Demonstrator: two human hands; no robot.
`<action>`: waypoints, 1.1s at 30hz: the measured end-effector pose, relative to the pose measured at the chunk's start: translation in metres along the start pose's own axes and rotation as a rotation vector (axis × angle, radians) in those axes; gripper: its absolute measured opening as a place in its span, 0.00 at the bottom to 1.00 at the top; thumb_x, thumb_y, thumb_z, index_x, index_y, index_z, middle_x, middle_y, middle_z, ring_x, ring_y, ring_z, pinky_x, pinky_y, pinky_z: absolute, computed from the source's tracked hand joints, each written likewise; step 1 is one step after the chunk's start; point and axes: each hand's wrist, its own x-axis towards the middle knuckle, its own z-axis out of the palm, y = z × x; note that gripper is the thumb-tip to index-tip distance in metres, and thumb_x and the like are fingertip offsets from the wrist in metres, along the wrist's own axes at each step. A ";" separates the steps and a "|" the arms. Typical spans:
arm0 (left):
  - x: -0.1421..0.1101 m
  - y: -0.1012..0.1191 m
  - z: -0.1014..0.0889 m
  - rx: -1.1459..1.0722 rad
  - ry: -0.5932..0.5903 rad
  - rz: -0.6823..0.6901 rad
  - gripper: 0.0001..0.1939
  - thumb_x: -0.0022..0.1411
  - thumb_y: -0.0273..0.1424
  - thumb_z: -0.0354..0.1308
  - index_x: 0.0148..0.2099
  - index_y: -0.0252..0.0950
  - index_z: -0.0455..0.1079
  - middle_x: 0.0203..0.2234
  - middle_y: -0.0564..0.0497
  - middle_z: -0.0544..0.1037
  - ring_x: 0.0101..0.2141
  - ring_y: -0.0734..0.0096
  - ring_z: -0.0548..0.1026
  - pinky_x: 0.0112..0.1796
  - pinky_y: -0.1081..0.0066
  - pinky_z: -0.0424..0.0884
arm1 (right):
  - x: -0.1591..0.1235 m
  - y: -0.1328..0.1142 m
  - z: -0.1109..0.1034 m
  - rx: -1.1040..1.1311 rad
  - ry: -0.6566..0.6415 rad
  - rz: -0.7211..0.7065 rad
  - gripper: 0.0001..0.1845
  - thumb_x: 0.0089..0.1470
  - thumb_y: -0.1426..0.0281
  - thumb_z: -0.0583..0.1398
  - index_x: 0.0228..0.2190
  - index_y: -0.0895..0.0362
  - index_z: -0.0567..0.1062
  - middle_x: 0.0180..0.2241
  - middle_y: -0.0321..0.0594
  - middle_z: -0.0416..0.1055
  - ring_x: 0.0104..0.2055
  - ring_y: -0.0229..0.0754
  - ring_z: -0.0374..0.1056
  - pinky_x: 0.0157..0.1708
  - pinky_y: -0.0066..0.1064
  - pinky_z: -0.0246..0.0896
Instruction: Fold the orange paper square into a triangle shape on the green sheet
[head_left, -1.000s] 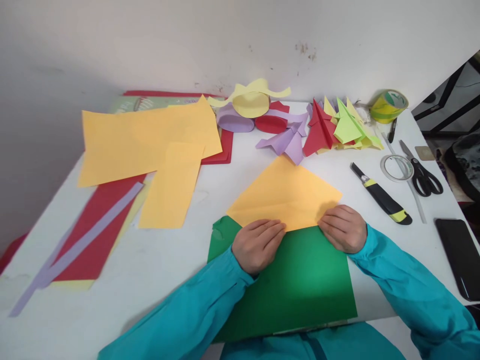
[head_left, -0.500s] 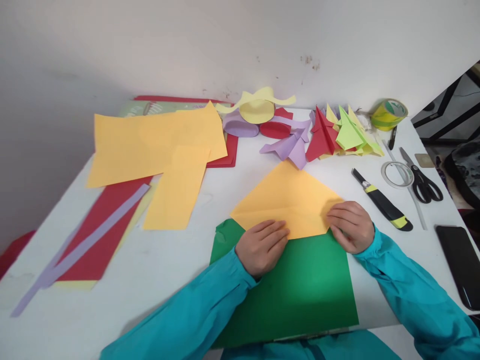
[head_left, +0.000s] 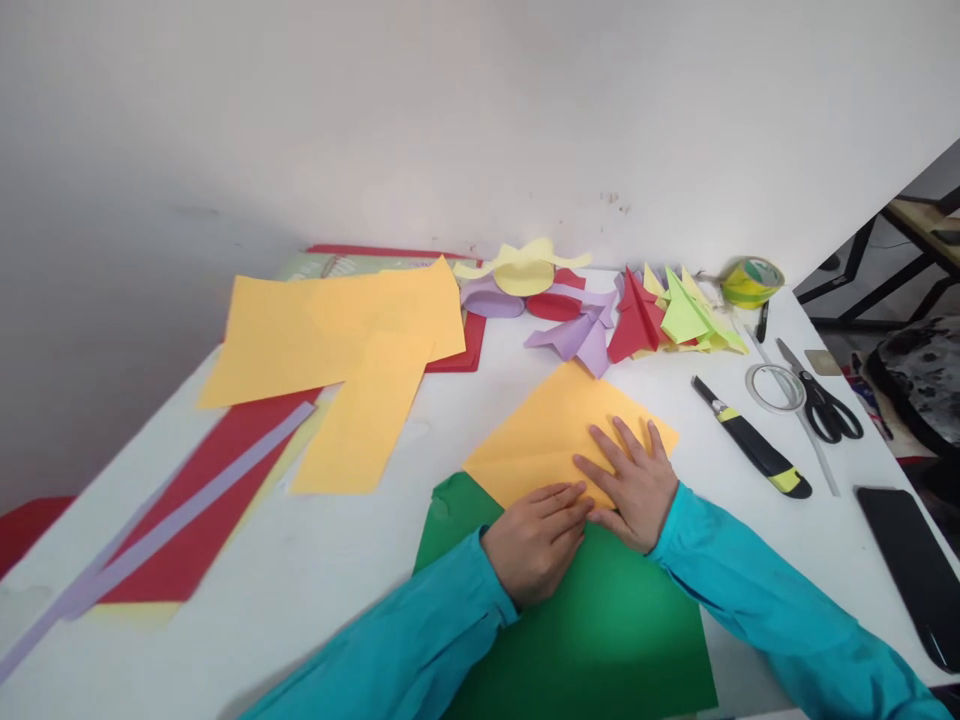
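Just beyond the far corner of my orange sheet (head_left: 541, 440) lies the purple paper plane (head_left: 577, 335), so close that the two seem to touch, though I can't be sure from here. Red (head_left: 636, 318) and light green paper planes (head_left: 684, 310) crowd beside it, and the curled paper pieces (head_left: 525, 275) sit near the wall (head_left: 420, 120). To my right, well apart from my fingers, lie the black-and-yellow cutter (head_left: 752, 440), the clear tape roll (head_left: 775, 388), the scissors (head_left: 823, 405) and the phone (head_left: 909, 570). To my left, large orange pieces (head_left: 337, 330) overlap a red sheet (head_left: 217, 490) with a purple strip (head_left: 202, 495) across it.

The orange sheet lies in front of me on the white table (head_left: 300, 580), its near part over the green sheet (head_left: 592, 620). My right hand (head_left: 637, 490) is open, fingers fanned and laid on the orange surface, closed around nothing. My left hand (head_left: 540, 540) rests at the near edge, fingers together and slightly bent, their tips beside my right thumb; my thumb there is hidden, so I can't tell whether I'm pinching the paper.
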 end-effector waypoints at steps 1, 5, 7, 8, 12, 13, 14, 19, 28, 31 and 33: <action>0.000 0.000 0.000 -0.003 0.004 0.002 0.10 0.61 0.21 0.49 0.39 0.30 0.73 0.36 0.42 0.80 0.46 0.61 0.75 0.46 0.62 0.75 | 0.002 0.000 0.001 -0.001 -0.002 0.017 0.34 0.56 0.47 0.50 0.60 0.47 0.59 0.65 0.45 0.47 0.67 0.61 0.36 0.57 0.66 0.32; -0.001 -0.003 0.003 0.009 0.032 0.008 0.10 0.61 0.21 0.50 0.38 0.30 0.72 0.34 0.44 0.80 0.44 0.63 0.77 0.46 0.64 0.75 | 0.006 0.000 0.006 0.005 -0.005 0.038 0.34 0.57 0.47 0.49 0.61 0.46 0.57 0.65 0.45 0.46 0.66 0.61 0.37 0.57 0.66 0.34; -0.002 -0.005 0.005 0.050 0.037 -0.005 0.10 0.62 0.22 0.49 0.40 0.31 0.72 0.36 0.44 0.80 0.43 0.64 0.77 0.46 0.66 0.75 | 0.005 0.001 0.007 0.008 -0.009 0.045 0.34 0.57 0.47 0.48 0.61 0.45 0.55 0.65 0.44 0.46 0.66 0.61 0.37 0.57 0.66 0.35; -0.002 -0.006 0.005 0.074 0.036 -0.016 0.11 0.63 0.22 0.49 0.41 0.30 0.72 0.37 0.43 0.79 0.44 0.64 0.76 0.46 0.65 0.75 | 0.004 0.002 0.008 0.010 -0.013 0.048 0.34 0.57 0.47 0.48 0.61 0.45 0.54 0.65 0.43 0.46 0.66 0.61 0.37 0.57 0.66 0.36; -0.002 -0.010 0.007 0.165 -0.011 -0.070 0.13 0.63 0.25 0.48 0.47 0.28 0.70 0.44 0.37 0.77 0.49 0.57 0.73 0.47 0.58 0.74 | 0.002 0.001 0.010 0.024 -0.031 0.064 0.35 0.58 0.46 0.47 0.62 0.45 0.52 0.66 0.42 0.46 0.67 0.60 0.37 0.58 0.65 0.35; -0.002 -0.010 0.007 0.183 -0.027 -0.075 0.14 0.64 0.26 0.47 0.48 0.28 0.70 0.45 0.37 0.76 0.50 0.57 0.73 0.48 0.58 0.74 | 0.002 0.001 0.012 0.025 -0.033 0.073 0.35 0.58 0.46 0.47 0.62 0.45 0.53 0.65 0.42 0.46 0.67 0.59 0.38 0.58 0.65 0.35; -0.002 -0.011 0.007 0.199 -0.041 -0.078 0.15 0.64 0.26 0.47 0.49 0.28 0.69 0.46 0.37 0.76 0.50 0.57 0.72 0.48 0.58 0.73 | 0.002 0.000 0.013 0.021 -0.035 0.084 0.35 0.57 0.46 0.47 0.62 0.45 0.53 0.65 0.41 0.46 0.67 0.59 0.38 0.58 0.65 0.34; -0.005 -0.012 0.010 0.271 -0.127 -0.098 0.19 0.65 0.29 0.46 0.54 0.26 0.66 0.49 0.37 0.74 0.52 0.56 0.70 0.49 0.58 0.72 | -0.001 0.001 0.013 0.006 -0.054 0.114 0.36 0.58 0.46 0.46 0.62 0.46 0.51 0.66 0.40 0.45 0.67 0.58 0.37 0.60 0.63 0.31; -0.002 -0.009 0.010 0.353 -0.258 -0.157 0.23 0.64 0.33 0.47 0.58 0.24 0.62 0.55 0.37 0.68 0.55 0.53 0.67 0.52 0.57 0.68 | -0.012 0.007 0.006 0.016 -0.083 0.112 0.37 0.58 0.45 0.44 0.63 0.49 0.51 0.66 0.41 0.43 0.67 0.61 0.36 0.58 0.66 0.32; -0.001 -0.008 0.009 0.394 -0.313 -0.170 0.25 0.64 0.34 0.48 0.59 0.24 0.61 0.57 0.37 0.66 0.57 0.52 0.64 0.53 0.55 0.66 | -0.014 0.008 0.009 -0.015 -0.084 0.100 0.37 0.58 0.46 0.45 0.63 0.51 0.51 0.66 0.43 0.44 0.66 0.62 0.38 0.57 0.66 0.34; -0.001 -0.008 0.009 0.406 -0.315 -0.182 0.26 0.63 0.35 0.48 0.59 0.23 0.61 0.57 0.36 0.65 0.57 0.51 0.64 0.53 0.54 0.65 | -0.015 0.009 0.009 -0.030 -0.073 0.094 0.37 0.58 0.46 0.46 0.63 0.51 0.51 0.66 0.43 0.44 0.66 0.61 0.39 0.57 0.65 0.35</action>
